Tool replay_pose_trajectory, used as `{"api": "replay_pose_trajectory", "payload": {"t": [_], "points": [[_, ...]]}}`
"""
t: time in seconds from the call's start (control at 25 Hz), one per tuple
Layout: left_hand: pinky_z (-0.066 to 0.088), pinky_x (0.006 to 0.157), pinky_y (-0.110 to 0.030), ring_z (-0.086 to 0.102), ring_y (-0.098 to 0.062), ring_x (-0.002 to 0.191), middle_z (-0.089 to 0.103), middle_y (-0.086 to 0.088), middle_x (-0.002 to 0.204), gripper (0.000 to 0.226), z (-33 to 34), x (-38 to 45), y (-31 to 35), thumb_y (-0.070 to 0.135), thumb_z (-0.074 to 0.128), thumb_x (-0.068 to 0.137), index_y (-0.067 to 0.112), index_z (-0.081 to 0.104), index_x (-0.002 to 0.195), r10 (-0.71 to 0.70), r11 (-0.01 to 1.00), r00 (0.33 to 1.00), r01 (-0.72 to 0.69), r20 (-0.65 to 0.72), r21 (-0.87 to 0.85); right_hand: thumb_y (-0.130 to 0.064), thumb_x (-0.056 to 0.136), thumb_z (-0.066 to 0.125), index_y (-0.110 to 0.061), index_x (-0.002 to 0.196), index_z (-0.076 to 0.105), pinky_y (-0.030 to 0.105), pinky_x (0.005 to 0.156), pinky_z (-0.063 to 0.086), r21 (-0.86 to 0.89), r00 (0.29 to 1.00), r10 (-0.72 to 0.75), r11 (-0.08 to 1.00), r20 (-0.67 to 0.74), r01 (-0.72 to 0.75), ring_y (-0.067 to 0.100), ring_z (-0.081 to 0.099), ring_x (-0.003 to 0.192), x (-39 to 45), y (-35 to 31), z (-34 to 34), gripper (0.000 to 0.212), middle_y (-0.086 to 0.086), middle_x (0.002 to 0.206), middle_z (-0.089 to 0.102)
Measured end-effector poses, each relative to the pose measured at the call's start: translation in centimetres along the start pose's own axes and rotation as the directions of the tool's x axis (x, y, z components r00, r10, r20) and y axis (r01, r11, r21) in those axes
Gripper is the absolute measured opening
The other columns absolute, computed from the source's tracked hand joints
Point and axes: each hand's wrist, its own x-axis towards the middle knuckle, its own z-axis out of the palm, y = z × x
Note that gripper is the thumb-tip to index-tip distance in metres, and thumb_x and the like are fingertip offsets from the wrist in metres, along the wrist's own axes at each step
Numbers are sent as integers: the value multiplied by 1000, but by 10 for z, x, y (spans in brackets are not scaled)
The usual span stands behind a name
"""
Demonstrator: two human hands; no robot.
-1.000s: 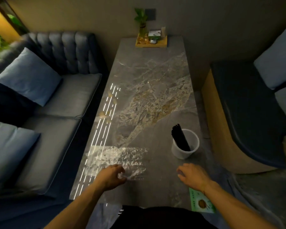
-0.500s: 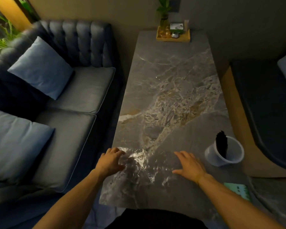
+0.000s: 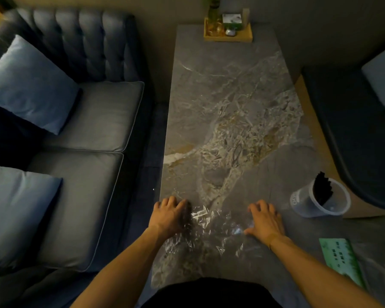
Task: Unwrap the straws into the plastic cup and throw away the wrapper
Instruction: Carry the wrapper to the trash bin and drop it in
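We see left hand (image 3: 169,215) & right hand (image 3: 265,221) spread flat, palms down on clear wrapper (image 3: 211,227) at near edge of tabletop (image 3: 227,103). Plastic cup (image 3: 320,200) w/ black straws (image 3: 322,190) stands right, near the right hand.

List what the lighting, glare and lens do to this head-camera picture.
Head view: dim, warm room light; the clear wrapper shows only as white glints between the left hand and right hand; the black straws in the plastic cup merge into one dark mass; wide-angle bending curves the sofa and table edges; the corners darken.
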Motion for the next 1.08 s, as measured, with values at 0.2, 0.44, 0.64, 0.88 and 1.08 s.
{"api": "replay_pose_trajectory", "payload": {"t": [0.2, 0.44, 0.64, 0.88, 1.08], "points": [[40, 94, -45, 45, -30, 114, 47, -4, 119, 72, 0, 4, -8, 57, 72, 67, 33, 41, 127, 16, 1000, 1000, -17, 11, 9, -18, 81, 71, -20, 92, 43, 41, 77, 50, 418, 999, 45, 908, -12, -36, 27, 58, 89, -13, 0, 3, 30, 5, 96, 61], [45, 79, -36, 59, -27, 100, 61, -2, 112, 38, -23, 7, 3, 47, 64, 78, 22, 61, 105, 150, 978, 984, -134, 91, -159, 9, 74, 73, -10, 90, 58, 17, 65, 52, 921, 989, 147, 385, 0, -58, 19, 60, 75, -41, 7, -18, 29, 7, 79, 65], [50, 73, -32, 60, -11, 73, 68, 2, 81, 8, -43, 7, 48, 26, 70, 82, 20, 65, 84, 358, 805, 930, -258, 90, -534, 1, 79, 73, -16, 83, 66, 17, 68, 54, 935, 994, 100, 354, -53, 14, 16, 62, 77, -69, 23, -35, 19, 7, 83, 68], [48, 68, -23, 57, -5, 66, 64, 6, 70, 9, -54, 1, 125, 19, 71, 85, 11, 70, 84, 483, 590, 875, -317, 11, -743, -11, 75, 80, -17, 97, 68, 23, 76, 55, 967, 958, 276, 254, -75, 2, 13, 66, 85, -125, 82, -29, 25, 2, 93, 72], [46, 66, -18, 54, -4, 64, 62, 4, 68, 8, -54, -27, 212, 8, 72, 85, 12, 67, 79, 554, 461, 831, -349, -43, -816, -24, 63, 86, -20, 104, 70, 26, 68, 55, 992, 891, 452, -124, 48, 10, 13, 70, 83, -223, 145, 17, 44, 3, 96, 76]]}}
